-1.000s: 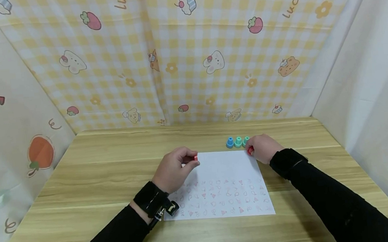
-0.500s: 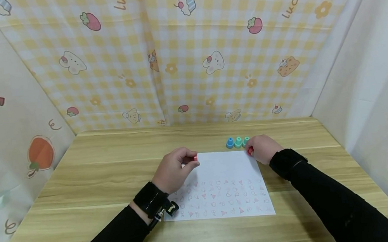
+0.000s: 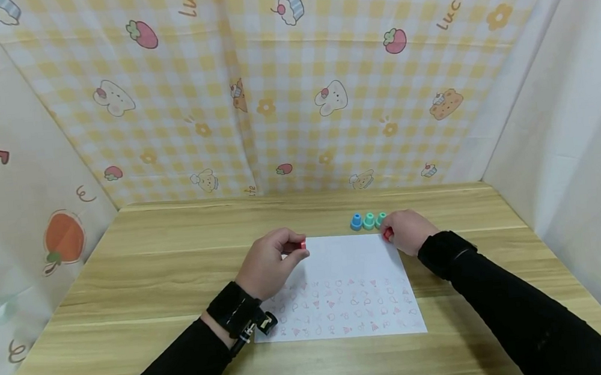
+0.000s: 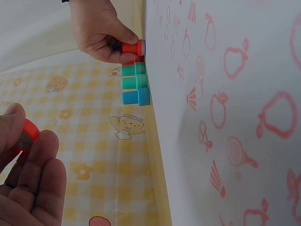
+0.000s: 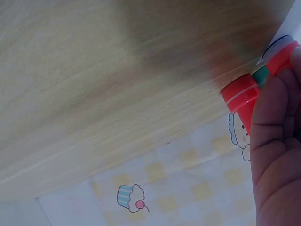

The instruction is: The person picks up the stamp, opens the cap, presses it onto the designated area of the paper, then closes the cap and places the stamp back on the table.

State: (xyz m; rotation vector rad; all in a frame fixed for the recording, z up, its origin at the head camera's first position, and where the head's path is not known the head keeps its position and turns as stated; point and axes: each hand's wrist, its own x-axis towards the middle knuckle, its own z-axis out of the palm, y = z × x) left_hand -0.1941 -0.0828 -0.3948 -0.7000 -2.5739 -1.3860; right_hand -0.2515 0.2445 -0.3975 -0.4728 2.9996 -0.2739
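My left hand [image 3: 267,264] pinches a small round red cap [image 4: 31,132] between thumb and fingers, above the upper left part of the white paper [image 3: 347,255]. Its hollow grey inner side shows in the left wrist view. At the paper's upper right corner my right hand [image 3: 410,231] holds a red stamp [image 4: 133,48], whose pale end faces the sheet. Whether that end touches the paper, I cannot tell. Another red stamp [image 5: 241,96] stands right beside the held one on the table, mostly hidden by the hand in the head view.
Behind the paper's top right, a blue stamp [image 3: 356,222] and two green stamps, one of them a green stamp [image 3: 369,221], stand in a row. Rows of red fruit and racket prints [image 4: 236,62] cover the paper's near half. A checked cloth [image 3: 280,93] hangs behind the wooden table [image 3: 176,248].
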